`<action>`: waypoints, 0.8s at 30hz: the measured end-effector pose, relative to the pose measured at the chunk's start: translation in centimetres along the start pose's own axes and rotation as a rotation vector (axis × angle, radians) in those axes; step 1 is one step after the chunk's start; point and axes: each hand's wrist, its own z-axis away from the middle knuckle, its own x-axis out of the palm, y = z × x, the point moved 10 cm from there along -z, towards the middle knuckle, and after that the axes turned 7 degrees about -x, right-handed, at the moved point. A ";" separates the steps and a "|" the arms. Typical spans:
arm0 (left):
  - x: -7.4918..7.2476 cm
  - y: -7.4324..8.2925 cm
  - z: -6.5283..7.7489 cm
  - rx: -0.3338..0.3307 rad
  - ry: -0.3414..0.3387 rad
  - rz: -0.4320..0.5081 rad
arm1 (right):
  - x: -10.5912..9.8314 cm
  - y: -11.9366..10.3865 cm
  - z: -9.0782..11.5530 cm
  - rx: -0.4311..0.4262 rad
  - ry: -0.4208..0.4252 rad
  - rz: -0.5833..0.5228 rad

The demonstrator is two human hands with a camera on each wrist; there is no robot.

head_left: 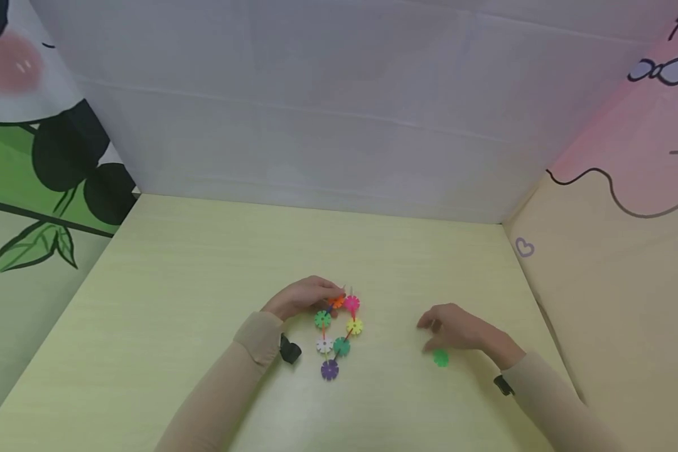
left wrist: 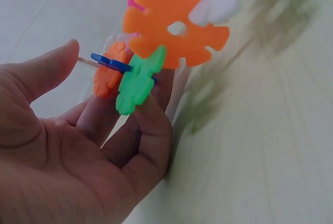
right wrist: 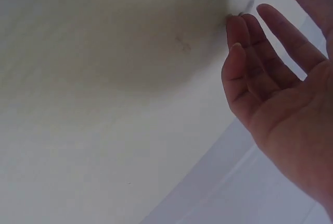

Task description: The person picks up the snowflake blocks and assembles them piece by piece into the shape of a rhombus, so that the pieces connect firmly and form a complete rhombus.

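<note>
My left hand [head_left: 305, 296] grips the upper end of a loop of linked plastic snowflake discs [head_left: 341, 346], in green, white, purple, yellow, pink and orange. In the left wrist view, a small orange disc [left wrist: 109, 70], a blue disc seen edge-on and a green disc [left wrist: 139, 83] sit between the thumb and bent fingers; a larger-looking orange disc [left wrist: 156, 18] stands nearer the camera. My right hand [head_left: 454, 326] hovers over the table at the right, fingers loosely bent and holding nothing. A loose green disc [head_left: 441, 358] lies just below its thumb.
The pale wood-look table [head_left: 203, 251] meets a whitish back wall [head_left: 316, 125]. Printed panels stand on both sides, the right one [head_left: 610, 282] close to the right arm. A small black device [head_left: 290, 349] is strapped at the left wrist, another [head_left: 503, 385] at the right.
</note>
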 end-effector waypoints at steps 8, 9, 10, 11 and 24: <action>0.1 0.3 0.3 0.007 -0.012 0.021 | 1.9 0.5 3.0 -0.024 -0.029 0.045; 0.1 0.3 0.3 0.007 -0.015 0.025 | 2.0 0.6 3.2 -0.022 -0.025 0.047; 0.1 0.3 0.3 0.007 -0.016 0.026 | 2.0 0.6 3.2 -0.022 -0.020 0.047; 0.1 0.3 0.4 0.007 -0.017 0.027 | 2.0 0.6 3.3 -0.018 -0.017 0.049; -0.1 0.1 0.7 0.010 -0.024 0.029 | 1.1 0.8 2.9 -0.038 0.023 0.051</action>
